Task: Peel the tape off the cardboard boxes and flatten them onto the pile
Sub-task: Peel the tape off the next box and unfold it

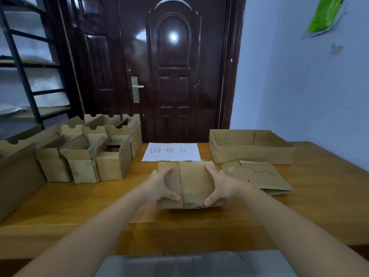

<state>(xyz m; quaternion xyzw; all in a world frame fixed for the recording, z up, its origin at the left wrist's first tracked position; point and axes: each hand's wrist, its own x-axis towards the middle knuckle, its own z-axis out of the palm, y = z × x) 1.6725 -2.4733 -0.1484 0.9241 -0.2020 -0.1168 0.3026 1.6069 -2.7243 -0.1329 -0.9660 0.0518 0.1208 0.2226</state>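
The flattened cardboard box (189, 184) lies mid-counter (79, 200), just near of the white paper sign (171, 151). It is held at both sides: left hand (161, 184) and right hand (220, 185) are curled round its edges, thumbs on the near edge, fingers on the far part. Both arms are extended forward, converging. The board is judged light, fairly stiff, prone to springing open at creases; the side edges are the best hold. No tape can be made out. Unflattened boxes (87, 152) stand far left; a flattened piece (259, 176) lies right.
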